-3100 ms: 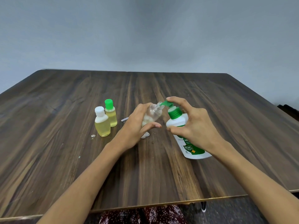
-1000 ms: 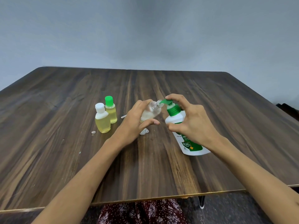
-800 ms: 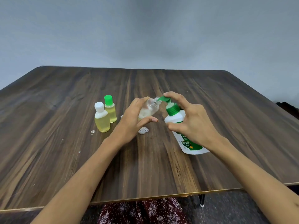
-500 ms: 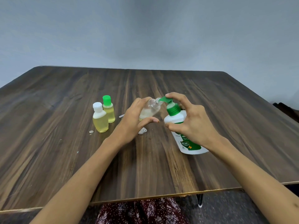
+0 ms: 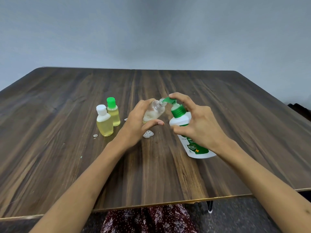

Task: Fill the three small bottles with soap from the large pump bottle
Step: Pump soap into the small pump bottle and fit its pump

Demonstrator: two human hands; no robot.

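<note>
Filling in progress, frame centre.
Left hand (image 5: 137, 122) grips tilted clear small bottle (image 5: 154, 112), mouth at green pump nozzle (image 5: 166, 100); right hand (image 5: 198, 125) clasps large pump bottle (image 5: 195, 145), forefinger atop pump. Two capped yellow-filled bottles (image 5: 107, 121) stand centre-left on table (image 5: 67, 165).

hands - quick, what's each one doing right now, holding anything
Left hand: grips the clear small bottle, tilted toward the nozzle.
Right hand: grips the large pump bottle, forefinger on the green pump head.

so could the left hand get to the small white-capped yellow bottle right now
Probably not yet: the path is open, but the left hand is holding the clear small bottle at the pump. The white-capped yellow bottle stands close by.
</note>
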